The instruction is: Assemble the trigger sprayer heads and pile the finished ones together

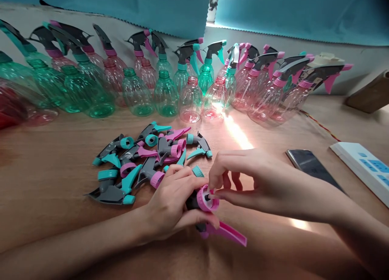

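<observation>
My left hand (173, 201) is wrapped around a grey and pink trigger spray head (225, 234). Its pink collar (201, 201) faces right, and the pink trigger sticks out below my thumb. At the collar's mouth, my right hand (246, 174) pinches thumb and forefinger together beside a small dark stem in the white centre. Whatever sits between those fingertips is too small to make out. Just beyond my left hand lies a loose pile of spray heads, among them a teal one (111, 194) and a pink one (165, 148).
Several clear green bottles (165, 95) and pink bottles (191, 101) stand along the back, many with spray heads fitted. At right lie a phone (313, 168) and a white power strip (361, 166). A brown box (369, 93) sits at the far right.
</observation>
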Motion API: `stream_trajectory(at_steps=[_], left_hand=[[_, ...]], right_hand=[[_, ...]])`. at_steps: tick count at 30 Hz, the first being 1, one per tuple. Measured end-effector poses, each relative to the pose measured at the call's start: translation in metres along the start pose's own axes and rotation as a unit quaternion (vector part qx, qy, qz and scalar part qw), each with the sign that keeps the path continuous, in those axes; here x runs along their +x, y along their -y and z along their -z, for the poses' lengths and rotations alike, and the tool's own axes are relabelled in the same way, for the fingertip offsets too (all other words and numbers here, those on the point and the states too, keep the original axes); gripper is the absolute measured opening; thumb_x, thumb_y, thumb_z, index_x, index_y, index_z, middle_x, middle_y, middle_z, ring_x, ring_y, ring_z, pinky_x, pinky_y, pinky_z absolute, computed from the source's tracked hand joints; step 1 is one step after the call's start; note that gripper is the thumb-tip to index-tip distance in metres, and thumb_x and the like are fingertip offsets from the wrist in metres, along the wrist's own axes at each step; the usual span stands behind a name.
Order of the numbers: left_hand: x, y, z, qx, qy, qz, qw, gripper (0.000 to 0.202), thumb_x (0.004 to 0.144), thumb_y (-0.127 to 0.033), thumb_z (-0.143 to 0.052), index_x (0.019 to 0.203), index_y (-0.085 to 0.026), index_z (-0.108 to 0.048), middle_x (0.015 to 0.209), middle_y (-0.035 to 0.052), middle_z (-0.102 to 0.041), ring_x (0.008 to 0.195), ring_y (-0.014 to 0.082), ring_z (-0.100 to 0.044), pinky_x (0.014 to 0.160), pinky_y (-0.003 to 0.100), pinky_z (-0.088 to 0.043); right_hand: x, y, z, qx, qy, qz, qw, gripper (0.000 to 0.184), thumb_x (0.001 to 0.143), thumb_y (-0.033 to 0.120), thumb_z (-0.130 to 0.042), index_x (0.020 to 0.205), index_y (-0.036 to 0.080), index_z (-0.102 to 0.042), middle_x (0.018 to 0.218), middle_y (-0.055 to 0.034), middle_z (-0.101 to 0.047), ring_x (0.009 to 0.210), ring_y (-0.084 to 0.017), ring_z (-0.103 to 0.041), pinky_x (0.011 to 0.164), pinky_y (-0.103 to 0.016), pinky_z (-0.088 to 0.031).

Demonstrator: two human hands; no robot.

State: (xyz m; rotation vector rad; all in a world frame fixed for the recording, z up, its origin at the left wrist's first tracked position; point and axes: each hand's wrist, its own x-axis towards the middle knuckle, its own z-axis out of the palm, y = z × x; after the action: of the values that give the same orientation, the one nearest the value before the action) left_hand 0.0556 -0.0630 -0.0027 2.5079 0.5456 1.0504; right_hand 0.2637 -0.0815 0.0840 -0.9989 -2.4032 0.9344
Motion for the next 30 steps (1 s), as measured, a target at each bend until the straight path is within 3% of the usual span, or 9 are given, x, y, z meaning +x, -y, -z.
stream_trajectory(at_steps=[11, 16, 19, 30], left_hand=[[0.000, 0.000, 0.001, 0.010, 0.005, -0.039, 0.999, 0.039, 0.088, -0.052, -0.050, 0.080, -0.015, -0.057, 0.068, 0.0018, -0.059, 0.067, 0.0160, -0.051, 0.069, 0.032, -0.034], [-0.002, 0.001, -0.001, 0.007, 0.025, -0.051, 0.998, 0.035, 0.086, -0.050, -0.055, 0.084, -0.015, -0.057, 0.067, 0.0014, -0.060, 0.066, 0.0162, -0.053, 0.071, 0.032, -0.035], [-0.003, 0.001, -0.001, 0.005, 0.031, -0.043, 0.999, 0.035, 0.088, -0.049, -0.052, 0.086, -0.014, -0.057, 0.067, 0.0016, -0.059, 0.066, 0.0163, -0.052, 0.072, 0.032, -0.035], [0.003, -0.001, 0.005, 0.018, 0.053, 0.017, 0.998, 0.039, 0.092, -0.048, -0.044, 0.085, -0.012, -0.058, 0.071, 0.0038, -0.059, 0.070, 0.0165, -0.052, 0.071, 0.031, -0.036]], right_hand=[[0.006, -0.005, -0.006, 0.081, 0.063, -0.043, 0.994, 0.013, 0.081, 0.015, -0.062, 0.090, 0.020, -0.054, 0.083, 0.0041, -0.059, 0.069, -0.007, -0.052, 0.059, -0.019, -0.044], [0.005, -0.008, -0.011, 0.117, 0.067, -0.072, 0.988, 0.017, 0.080, 0.022, -0.064, 0.090, 0.020, -0.050, 0.083, 0.0039, -0.053, 0.069, -0.008, -0.049, 0.061, -0.021, -0.044], [0.004, -0.011, -0.013, 0.132, 0.070, -0.089, 0.985, 0.022, 0.079, 0.026, -0.066, 0.089, 0.021, -0.047, 0.082, 0.0047, -0.050, 0.068, -0.008, -0.046, 0.060, -0.021, -0.043], [0.003, -0.004, -0.017, 0.082, 0.042, -0.103, 0.990, 0.026, 0.072, 0.016, -0.067, 0.082, 0.022, -0.044, 0.079, 0.0049, -0.051, 0.067, -0.009, -0.045, 0.061, -0.023, -0.042]])
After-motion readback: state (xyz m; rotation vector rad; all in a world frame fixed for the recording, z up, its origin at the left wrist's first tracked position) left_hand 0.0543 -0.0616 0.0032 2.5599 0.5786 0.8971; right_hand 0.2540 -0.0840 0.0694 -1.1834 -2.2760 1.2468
